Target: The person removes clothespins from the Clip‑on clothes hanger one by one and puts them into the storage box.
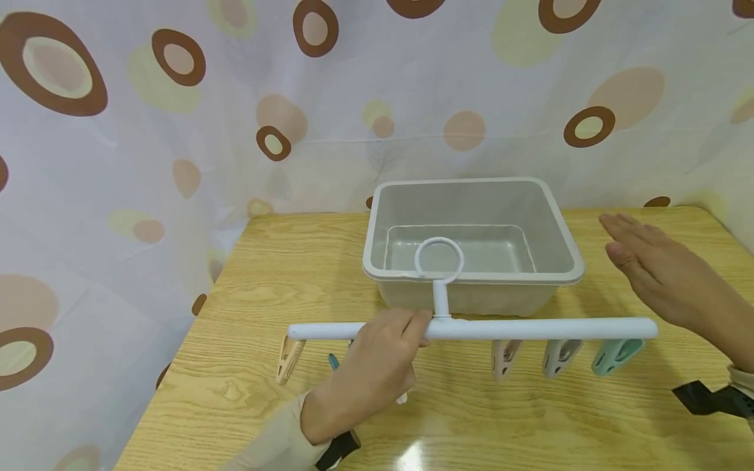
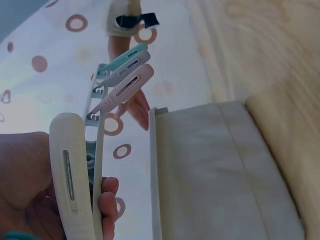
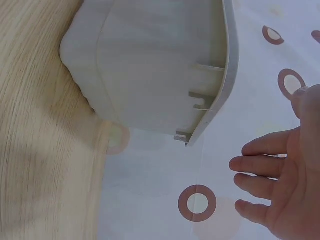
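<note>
A white clip hanger (image 1: 530, 328) is held level above the table, its bar gripped by my left hand (image 1: 371, 376) left of the middle. Its ring hook (image 1: 439, 241) stands up in front of the bin's opening. From the bar hang a beige clothespin (image 1: 289, 359) at the left end and pink, grey and teal clothespins (image 1: 616, 356) toward the right. In the left wrist view, my fingers curl round the bar beside a white clothespin (image 2: 70, 175). To the right, my right hand (image 1: 662, 271) is raised with fingers extended, touching nothing.
A grey plastic bin (image 1: 471, 291) stands behind the hanger on the wooden table (image 1: 294, 261), with nothing visible inside it. Behind the table hangs a white sheet (image 1: 377, 85) patterned with brown and beige circles. Small tabs (image 3: 200, 100) project under the bin's rim.
</note>
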Demonstrator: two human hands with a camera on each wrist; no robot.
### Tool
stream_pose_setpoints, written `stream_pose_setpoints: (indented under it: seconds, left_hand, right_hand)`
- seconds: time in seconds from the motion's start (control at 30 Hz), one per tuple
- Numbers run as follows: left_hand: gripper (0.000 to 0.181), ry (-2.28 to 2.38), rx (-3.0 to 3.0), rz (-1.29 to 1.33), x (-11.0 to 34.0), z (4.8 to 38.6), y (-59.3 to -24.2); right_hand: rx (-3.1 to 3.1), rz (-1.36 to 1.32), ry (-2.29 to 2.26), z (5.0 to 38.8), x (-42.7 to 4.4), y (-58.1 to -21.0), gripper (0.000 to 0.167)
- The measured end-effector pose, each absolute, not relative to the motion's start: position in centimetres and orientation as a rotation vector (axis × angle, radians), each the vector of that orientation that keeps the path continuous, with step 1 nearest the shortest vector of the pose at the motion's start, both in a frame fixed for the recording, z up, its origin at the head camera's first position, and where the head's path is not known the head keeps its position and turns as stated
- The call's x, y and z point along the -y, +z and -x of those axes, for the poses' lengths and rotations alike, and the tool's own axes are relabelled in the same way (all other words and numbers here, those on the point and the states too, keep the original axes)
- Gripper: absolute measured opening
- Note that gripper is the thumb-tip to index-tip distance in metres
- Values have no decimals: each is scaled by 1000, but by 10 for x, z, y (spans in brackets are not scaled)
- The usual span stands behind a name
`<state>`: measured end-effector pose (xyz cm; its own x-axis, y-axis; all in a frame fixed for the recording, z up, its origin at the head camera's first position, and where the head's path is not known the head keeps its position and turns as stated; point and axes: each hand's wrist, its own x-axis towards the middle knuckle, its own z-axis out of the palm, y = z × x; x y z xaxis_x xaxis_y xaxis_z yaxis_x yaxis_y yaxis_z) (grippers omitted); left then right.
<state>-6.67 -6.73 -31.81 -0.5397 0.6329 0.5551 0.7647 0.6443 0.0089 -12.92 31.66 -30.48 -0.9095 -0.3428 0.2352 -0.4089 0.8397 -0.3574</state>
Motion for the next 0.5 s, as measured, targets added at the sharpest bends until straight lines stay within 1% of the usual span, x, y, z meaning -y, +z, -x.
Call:
stream_pose_setpoints:
  seconds: [0.33, 0.5]
  left_hand:
    - [32, -476, 2326, 1009, 78, 84, -302]
    - [27, -491, 2304, 967, 81, 94, -295]
  right_hand:
    - [2642, -535, 774, 120, -310, -302, 43]
    - [2472, -546, 843, 116, -301, -298, 41]
